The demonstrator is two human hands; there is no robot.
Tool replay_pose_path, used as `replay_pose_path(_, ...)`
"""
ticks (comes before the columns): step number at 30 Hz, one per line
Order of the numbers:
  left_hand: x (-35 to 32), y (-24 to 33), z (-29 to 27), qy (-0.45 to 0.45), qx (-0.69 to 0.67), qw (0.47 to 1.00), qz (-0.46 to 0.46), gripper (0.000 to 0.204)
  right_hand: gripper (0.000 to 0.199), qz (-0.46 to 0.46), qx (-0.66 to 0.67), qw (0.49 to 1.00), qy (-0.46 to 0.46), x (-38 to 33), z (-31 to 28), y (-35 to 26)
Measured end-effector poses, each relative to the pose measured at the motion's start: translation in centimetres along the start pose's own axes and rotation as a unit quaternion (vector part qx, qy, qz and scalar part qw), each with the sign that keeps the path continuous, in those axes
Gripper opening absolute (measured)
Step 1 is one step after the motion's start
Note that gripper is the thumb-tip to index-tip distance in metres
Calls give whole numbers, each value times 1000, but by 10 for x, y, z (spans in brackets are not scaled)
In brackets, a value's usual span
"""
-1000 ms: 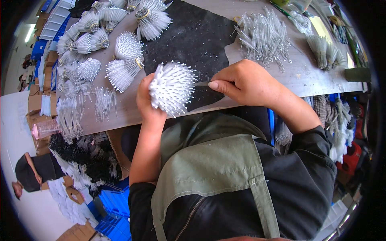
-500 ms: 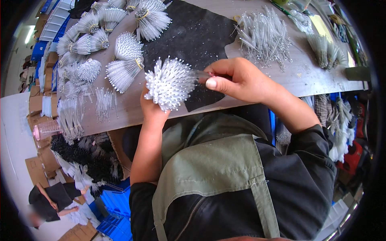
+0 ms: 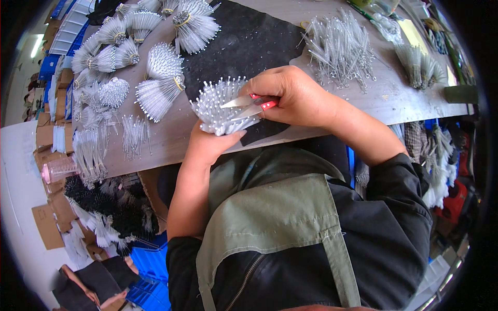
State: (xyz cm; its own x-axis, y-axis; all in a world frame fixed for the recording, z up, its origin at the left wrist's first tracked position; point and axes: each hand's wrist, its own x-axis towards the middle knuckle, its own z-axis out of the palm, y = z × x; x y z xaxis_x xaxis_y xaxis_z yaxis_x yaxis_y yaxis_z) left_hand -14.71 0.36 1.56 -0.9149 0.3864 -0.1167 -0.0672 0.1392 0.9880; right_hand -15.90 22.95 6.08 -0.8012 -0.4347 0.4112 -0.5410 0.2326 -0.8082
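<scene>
Bristly white fan-shaped bundle (image 3: 220,111) gripped from below in left hand (image 3: 210,145), fingers closed round it. Right hand (image 3: 290,96) fingers pinch red-handled metal snips (image 3: 249,106), blades parted at bristle tips, above grey bench (image 3: 363,103).

Bright, even daylight with soft shadows; a glaring ceiling lamp (image 3: 36,45) at ten o'clock. Fisheye bending and dark vignette at the rim; centre sharp.
</scene>
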Motion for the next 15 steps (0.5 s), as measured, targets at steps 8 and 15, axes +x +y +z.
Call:
replay_pose_path(8,-4,8,-4,-103,-97,980,-137,51,26,-53,-116,986,-112,10,-10,-5)
replay_pose_path(15,-2,6,-2,-151,-215,955,-141,66,18,0,-62,997,-37,2,-3,1)
